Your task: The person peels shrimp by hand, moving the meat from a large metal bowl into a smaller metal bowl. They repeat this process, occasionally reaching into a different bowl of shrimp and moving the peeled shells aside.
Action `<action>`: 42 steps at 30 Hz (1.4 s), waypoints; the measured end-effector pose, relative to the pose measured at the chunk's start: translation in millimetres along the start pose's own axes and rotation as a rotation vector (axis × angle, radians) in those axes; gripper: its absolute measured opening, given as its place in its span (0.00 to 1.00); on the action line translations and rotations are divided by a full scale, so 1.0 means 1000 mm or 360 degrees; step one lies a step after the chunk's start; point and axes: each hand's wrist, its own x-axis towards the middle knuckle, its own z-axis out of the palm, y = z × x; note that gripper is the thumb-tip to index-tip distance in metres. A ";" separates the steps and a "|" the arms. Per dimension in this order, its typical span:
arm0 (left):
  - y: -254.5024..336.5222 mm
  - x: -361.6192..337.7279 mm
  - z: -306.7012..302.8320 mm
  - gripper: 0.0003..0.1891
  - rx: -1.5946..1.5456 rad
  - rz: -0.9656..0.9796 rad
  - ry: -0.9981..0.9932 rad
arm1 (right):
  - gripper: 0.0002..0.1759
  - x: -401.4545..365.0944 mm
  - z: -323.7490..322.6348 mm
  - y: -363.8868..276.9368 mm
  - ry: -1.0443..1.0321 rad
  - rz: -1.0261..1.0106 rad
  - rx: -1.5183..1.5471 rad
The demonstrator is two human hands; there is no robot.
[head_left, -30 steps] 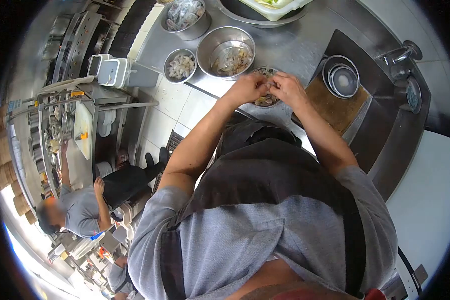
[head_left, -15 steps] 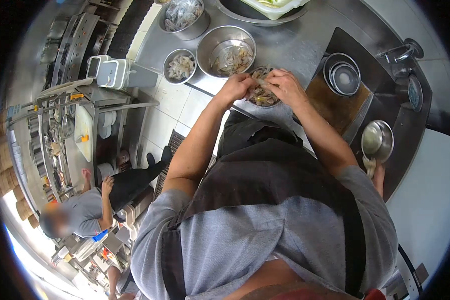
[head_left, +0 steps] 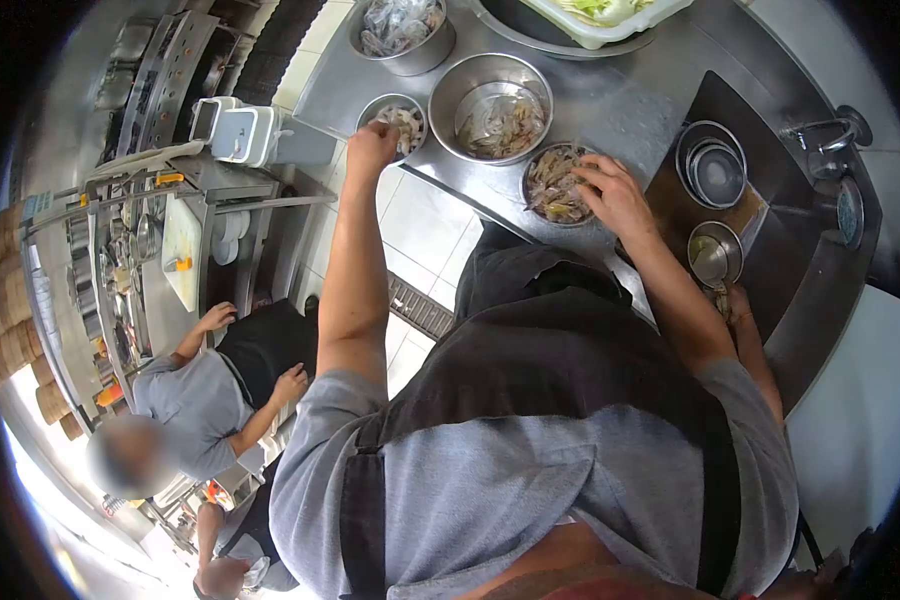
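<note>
My left hand [head_left: 372, 146] is over the near-left rim of a small metal bowl [head_left: 423, 146] of pale peeled shrimp [head_left: 404, 122]. Its fingers are curled together, and whatever they hold is hidden. My right hand [head_left: 618, 196] has its fingers apart over the right side of another metal bowl [head_left: 527, 200], its fingertips at the brownish, shell-on shrimp [head_left: 558, 182] inside. Between these two bowls stands a larger, deeper metal pot [head_left: 448, 95] with shrimp or shells [head_left: 500, 128] on its bottom.
A pot of plastic-bagged contents [head_left: 402, 30] stands farther back, near a white basket of greens [head_left: 595, 28]. To the right is a sink with nested bowls [head_left: 712, 165] and a tap [head_left: 835, 130]. Another person's hand [head_left: 738, 303] holds a metal bowl [head_left: 732, 250] there. A co-worker [head_left: 195, 400] stands left.
My left hand has moved left from the shell-on shrimp to the peeled-shrimp bowl. My right hand's fingers have spread. The other person's bowl at the sink has moved towards the nested bowls.
</note>
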 end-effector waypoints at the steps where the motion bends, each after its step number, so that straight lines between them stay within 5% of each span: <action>1: -0.005 0.007 0.004 0.16 0.0395 0.0150 0.0005 | 0.15 0.000 -0.002 -0.002 -0.0004 0.0062 0.0013; 3: -0.001 0.017 0.009 0.14 0.0427 0.0120 -0.0054 | 0.14 -0.004 -0.003 -0.005 0.0020 0.0067 0.0010; 6: 0.056 0.015 0.013 0.13 0.0010 0.0481 0.0189 | 0.13 -0.011 -0.002 -0.011 0.0044 0.0098 0.0023; 8: 0.078 0.023 0.047 0.11 0.0159 0.0651 -0.0153 | 0.12 -0.014 0.000 -0.014 0.0053 0.0136 0.0025; 9: 0.076 0.042 0.084 0.12 0.0685 0.0864 -0.0488 | 0.12 -0.015 0.001 -0.015 0.0082 0.0126 0.0035; 10: 0.103 0.029 0.077 0.14 0.0717 0.0785 -0.0775 | 0.12 -0.016 0.003 -0.017 0.0111 0.0114 0.0045; 17: 0.107 0.029 0.134 0.13 0.0864 0.0932 -0.0826 | 0.12 -0.024 0.002 -0.028 0.0224 0.0337 0.0069; 23: 0.104 0.050 0.113 0.14 0.0895 0.0745 -0.0813 | 0.12 -0.028 0.002 -0.024 0.0264 0.0305 0.0085; 25: 0.105 0.055 0.097 0.16 0.0772 0.0639 -0.0760 | 0.12 -0.025 0.000 -0.022 0.0294 0.0267 0.0100; 27: 0.105 0.053 0.066 0.15 0.0547 0.0847 -0.0757 | 0.12 -0.017 -0.006 -0.024 0.0317 0.0216 0.0116; 29: 0.121 0.031 0.031 0.13 -0.0429 0.0111 -0.1032 | 0.11 -0.001 -0.016 -0.037 0.0260 0.0250 0.0283; 32: 0.126 0.001 0.027 0.11 -0.1076 0.0031 -0.1086 | 0.11 0.023 -0.024 -0.054 0.0220 0.0127 0.0359; 42: 0.174 -0.089 0.040 0.17 -0.1502 0.0121 -0.1234 | 0.16 0.029 -0.022 -0.042 0.0171 0.0148 0.0199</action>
